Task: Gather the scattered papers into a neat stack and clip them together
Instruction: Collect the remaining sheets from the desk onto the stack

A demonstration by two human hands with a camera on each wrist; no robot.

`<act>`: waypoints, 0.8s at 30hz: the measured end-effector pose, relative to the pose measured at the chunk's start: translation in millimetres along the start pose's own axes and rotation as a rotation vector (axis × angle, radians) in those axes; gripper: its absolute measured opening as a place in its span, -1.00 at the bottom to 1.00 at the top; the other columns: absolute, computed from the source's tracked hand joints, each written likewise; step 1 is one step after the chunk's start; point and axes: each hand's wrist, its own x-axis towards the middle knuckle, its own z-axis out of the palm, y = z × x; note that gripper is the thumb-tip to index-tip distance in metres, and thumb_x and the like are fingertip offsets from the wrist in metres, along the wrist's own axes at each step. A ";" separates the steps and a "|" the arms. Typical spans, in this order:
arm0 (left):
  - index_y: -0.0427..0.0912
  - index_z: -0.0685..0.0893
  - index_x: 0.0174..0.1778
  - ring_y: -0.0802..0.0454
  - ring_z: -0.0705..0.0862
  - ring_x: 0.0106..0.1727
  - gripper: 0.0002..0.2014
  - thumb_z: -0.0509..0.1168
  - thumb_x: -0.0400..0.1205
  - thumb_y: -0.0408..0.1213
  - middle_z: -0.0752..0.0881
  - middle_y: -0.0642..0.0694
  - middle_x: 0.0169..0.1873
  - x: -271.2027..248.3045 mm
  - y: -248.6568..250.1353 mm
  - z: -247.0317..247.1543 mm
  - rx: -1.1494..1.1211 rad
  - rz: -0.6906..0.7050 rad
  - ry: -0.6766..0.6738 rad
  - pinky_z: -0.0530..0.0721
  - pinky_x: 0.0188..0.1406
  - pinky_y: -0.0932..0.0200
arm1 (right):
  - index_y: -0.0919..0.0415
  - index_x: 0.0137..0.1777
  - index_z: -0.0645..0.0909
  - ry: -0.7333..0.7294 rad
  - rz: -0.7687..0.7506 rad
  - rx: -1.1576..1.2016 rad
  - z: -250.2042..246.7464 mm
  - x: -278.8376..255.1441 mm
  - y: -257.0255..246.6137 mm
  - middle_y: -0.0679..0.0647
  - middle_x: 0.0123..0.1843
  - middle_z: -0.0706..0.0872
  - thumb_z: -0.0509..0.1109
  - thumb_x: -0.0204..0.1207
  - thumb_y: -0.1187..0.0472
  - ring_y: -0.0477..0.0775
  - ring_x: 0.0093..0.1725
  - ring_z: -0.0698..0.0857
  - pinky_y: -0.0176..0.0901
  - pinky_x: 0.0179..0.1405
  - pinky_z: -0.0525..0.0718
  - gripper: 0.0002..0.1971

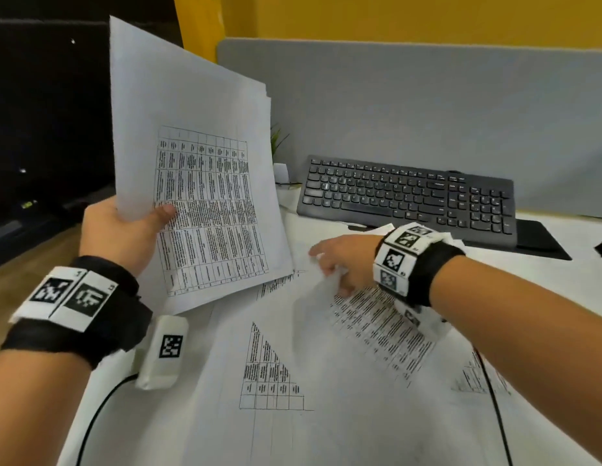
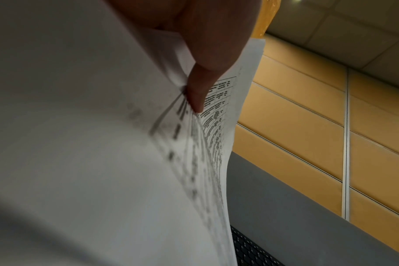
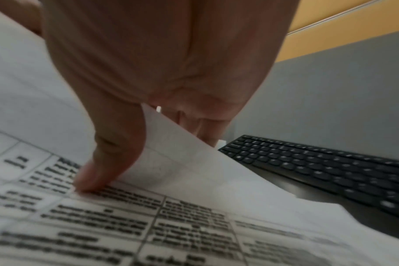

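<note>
Desk (image 1: 562, 297): left hand (image 1: 124, 230) holds stack (image 1: 198, 183), right hand (image 1: 343, 260) pinches sheet (image 1: 313, 297).

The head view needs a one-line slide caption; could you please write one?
Left hand holds gathered papers upright while right hand lifts another sheet off the desk.

My head camera looks forward and down from above my desk (image 1: 562, 297), taking in both my forearms, the scattered papers (image 1: 292, 381) and the keyboard (image 1: 407, 196) against the grey partition (image 1: 427, 105). My left wrist camera sits very near my left hand (image 2: 205, 45), facing up along the held sheets (image 2: 80, 144) towards the yellow wall (image 2: 296, 117). My right wrist camera runs low along my right hand (image 3: 159, 63), close over a printed sheet (image 3: 148, 225). All three views share the keyboard and partition.
</note>
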 end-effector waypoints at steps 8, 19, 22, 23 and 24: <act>-0.26 0.64 0.23 -0.03 0.64 0.01 -0.66 0.38 0.54 -0.30 0.67 -0.05 0.00 -0.3 -5.7 -3.2 -0.028 -0.007 -0.012 0.48 0.03 0.15 | -0.08 0.30 0.33 -0.014 0.061 0.088 -1.0 7.6 -8.0 -0.08 0.15 0.53 0.64 0.21 0.16 0.11 0.09 0.55 0.02 0.16 0.49 -0.28; -0.32 0.62 0.25 -0.11 0.64 0.05 -0.63 0.39 0.53 -0.28 0.68 -0.14 0.04 -8.9 6.8 -14.2 -0.063 -0.009 0.007 0.52 0.08 0.06 | 0.16 0.07 0.71 0.262 0.239 0.239 -41.1 -71.6 27.5 0.05 0.05 0.75 0.42 0.49 0.17 0.09 0.06 0.69 -0.15 -0.01 0.55 -0.81; -0.33 0.63 0.24 -0.19 0.67 0.12 -0.62 0.40 0.52 -0.29 0.71 -0.26 0.13 -9.9 10.9 -17.6 -0.069 0.012 0.009 0.55 0.14 0.02 | 0.09 0.11 0.68 0.458 0.266 0.381 -70.3 -106.9 40.2 -0.01 0.00 0.70 0.45 0.48 0.18 0.07 0.05 0.64 -0.05 0.13 0.58 -0.79; -0.33 0.63 0.24 -0.19 0.68 0.13 -0.62 0.40 0.52 -0.30 0.71 -0.27 0.14 -10.6 12.8 -18.5 -0.070 0.019 0.009 0.55 0.14 0.03 | 0.06 0.08 0.69 0.446 0.261 0.363 -76.4 -114.8 40.9 0.01 -0.01 0.69 0.45 0.48 0.19 0.08 0.03 0.62 -0.05 0.12 0.57 -0.82; -0.34 0.63 0.23 -0.18 0.67 0.13 -0.63 0.40 0.52 -0.30 0.71 -0.28 0.14 -11.6 14.9 -19.6 -0.071 0.024 0.005 0.55 0.13 0.04 | 0.04 0.00 0.69 0.398 0.254 0.316 -79.0 -119.1 39.1 0.02 -0.03 0.69 0.44 0.49 0.22 0.08 0.00 0.62 -0.07 0.09 0.57 -0.87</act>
